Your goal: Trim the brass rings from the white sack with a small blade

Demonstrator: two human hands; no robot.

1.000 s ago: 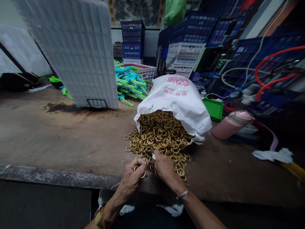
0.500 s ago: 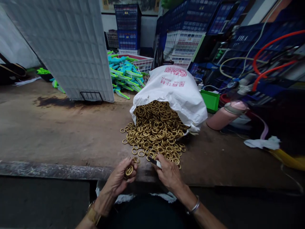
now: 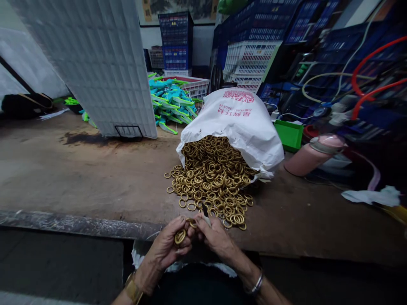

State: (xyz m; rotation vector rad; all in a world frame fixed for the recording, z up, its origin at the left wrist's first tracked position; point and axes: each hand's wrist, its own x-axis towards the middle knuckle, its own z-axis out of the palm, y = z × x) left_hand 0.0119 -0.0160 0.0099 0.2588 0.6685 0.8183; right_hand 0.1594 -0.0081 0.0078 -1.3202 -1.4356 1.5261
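Note:
My left hand (image 3: 171, 242) is closed around a few brass-coloured rings (image 3: 180, 237), just in front of the table edge. One more ring (image 3: 191, 223) sits at its fingertips, where the fingers of my right hand (image 3: 216, 237) meet it. A small knife (image 3: 205, 211) with a dark blade and a pale handle is gripped in my right hand, its tip pointing up and away from me. Beyond both hands, a pile of the same rings (image 3: 206, 182) spills from a white sack (image 3: 235, 123) lying on its side. Part of the right fingers is hidden.
The brown table (image 3: 95, 178) has a worn front edge. Left of the sack stands a tall pale ribbed panel (image 3: 95, 76), with turquoise and green pieces (image 3: 173, 103) behind it. A green tray (image 3: 288, 134) and a pink bottle (image 3: 314, 156) are on the right. Stacked crates (image 3: 249, 57) stand behind.
Both hands first drew back from the pile, the left with rings in it. Since then they have come together, and the knife has tilted more upright beside the ring at the left fingertips.

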